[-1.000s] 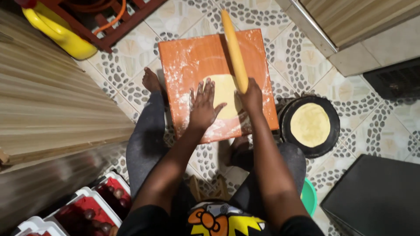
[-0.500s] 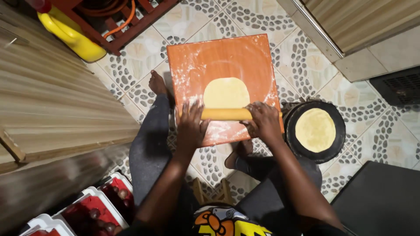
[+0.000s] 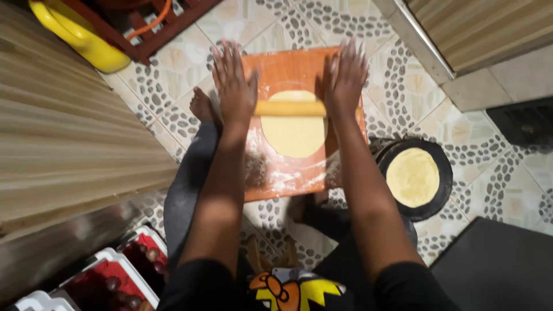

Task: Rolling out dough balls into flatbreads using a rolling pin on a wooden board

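An orange wooden board (image 3: 288, 173), dusted with flour, lies on the tiled floor between my legs. A pale yellow flat round of dough (image 3: 294, 135) rests on it. Across the dough's far part lies a yellow rolling pin (image 3: 291, 108). My left hand (image 3: 233, 80) presses flat on the pin's left end, fingers stretched forward. My right hand (image 3: 344, 78) presses flat on its right end the same way, blurred with motion. Both palms hide the pin's ends.
A black round pan (image 3: 435, 173) with another flat dough round (image 3: 412, 177) sits right of the board. A yellow container (image 3: 86, 40) and a red wooden rack (image 3: 155, 26) stand at top left. Red-and-white crates (image 3: 109, 276) are at bottom left, a dark mat (image 3: 495, 268) at bottom right.
The pin went from upright in my right hand to lying across the dough. Both hands have rolled it away from me, from the near edge toward the far part of the dough.
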